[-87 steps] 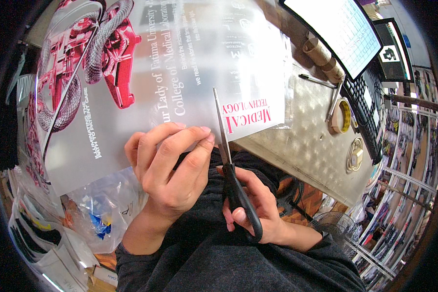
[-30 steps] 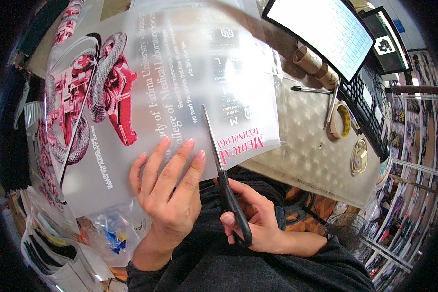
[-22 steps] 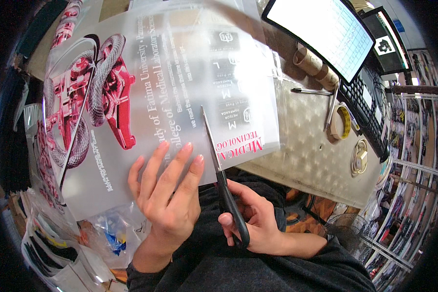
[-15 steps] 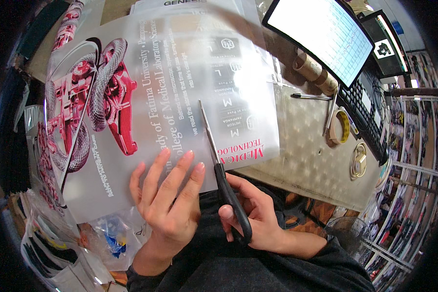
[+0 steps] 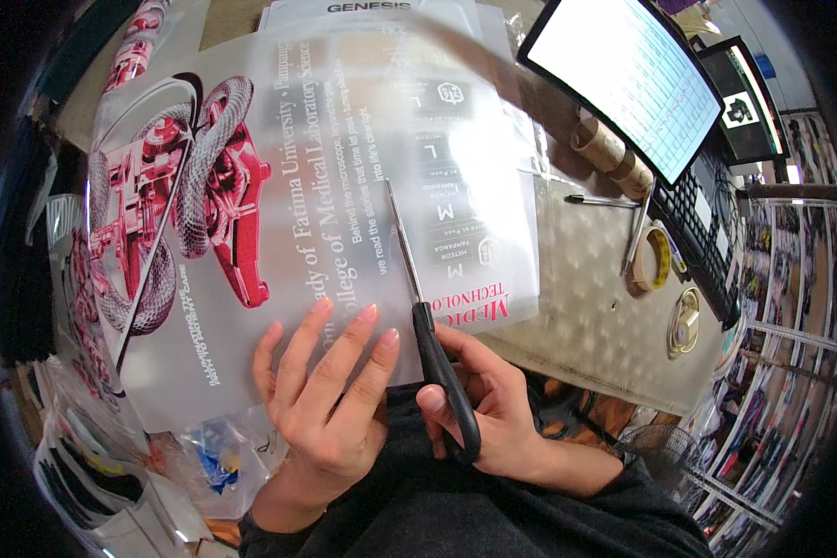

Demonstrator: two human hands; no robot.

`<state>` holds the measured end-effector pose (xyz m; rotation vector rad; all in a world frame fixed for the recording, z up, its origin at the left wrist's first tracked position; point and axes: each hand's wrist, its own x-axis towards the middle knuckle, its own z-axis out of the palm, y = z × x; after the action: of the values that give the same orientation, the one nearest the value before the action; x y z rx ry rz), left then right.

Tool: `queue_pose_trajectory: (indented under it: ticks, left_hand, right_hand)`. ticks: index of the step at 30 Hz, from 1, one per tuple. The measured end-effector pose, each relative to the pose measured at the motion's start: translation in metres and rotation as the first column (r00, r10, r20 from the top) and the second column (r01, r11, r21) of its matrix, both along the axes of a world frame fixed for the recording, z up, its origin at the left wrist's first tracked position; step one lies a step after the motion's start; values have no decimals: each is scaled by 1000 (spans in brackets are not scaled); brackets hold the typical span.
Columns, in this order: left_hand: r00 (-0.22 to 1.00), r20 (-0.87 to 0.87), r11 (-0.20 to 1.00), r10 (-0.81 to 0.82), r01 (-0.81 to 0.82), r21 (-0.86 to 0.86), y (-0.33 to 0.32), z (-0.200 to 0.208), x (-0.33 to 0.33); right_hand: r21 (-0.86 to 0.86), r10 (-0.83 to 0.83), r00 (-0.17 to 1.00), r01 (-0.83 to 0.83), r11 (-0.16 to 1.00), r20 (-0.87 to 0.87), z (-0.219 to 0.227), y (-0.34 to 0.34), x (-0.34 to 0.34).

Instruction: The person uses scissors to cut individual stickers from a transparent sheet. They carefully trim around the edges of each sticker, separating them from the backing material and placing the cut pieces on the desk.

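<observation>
A large translucent plastic sheet (image 5: 279, 232) with red and grey machine and snake artwork and white lettering covers most of the table's left and middle. My left hand (image 5: 330, 418) lies on its near edge, fingers spread and stretched out, holding nothing. Just to the right, my right hand (image 5: 498, 414) grips a pair of scissors (image 5: 448, 381) by the black handles. The long metal blades point away from me over the sheet, between the white text and the grey label prints. They look closed or nearly so; whether a lower blade runs beneath the sheet I cannot tell.
A monitor (image 5: 628, 84) and a black keyboard (image 5: 693, 223) stand at the right. Near them are cardboard tubes (image 5: 614, 158), a pen (image 5: 600, 201), a tape roll (image 5: 656, 260) and a coiled cable with a plug (image 5: 684, 321). A rolled printed film (image 5: 138, 46) lies far left.
The scissors have moved slightly farther from me along the sheet, their tip reaching past more of the printed text. My left hand stays spread on the sheet. The whole view has shifted a little.
</observation>
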<state>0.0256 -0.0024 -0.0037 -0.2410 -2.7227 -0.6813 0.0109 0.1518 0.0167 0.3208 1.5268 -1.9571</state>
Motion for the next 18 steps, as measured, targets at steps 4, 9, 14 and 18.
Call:
queue_pose_trajectory:
  ticks: [4, 9, 14, 18]
  left_hand:
    - [1000, 12, 998, 13, -14, 69, 1, -4, 0]
    - [999, 36, 997, 15, -18, 78, 0, -3, 1]
    - [999, 34, 996, 15, -18, 83, 2, 1, 1]
    - [999, 43, 997, 21, -24, 72, 1, 3, 1]
  right_hand:
    - [32, 4, 999, -3, 999, -35, -1, 0, 0]
    - [49, 24, 997, -20, 999, -72, -2, 0, -6]
    - [47, 26, 998, -24, 999, -53, -5, 1, -12]
    - [70, 19, 996, -13, 997, -88, -6, -2, -13]
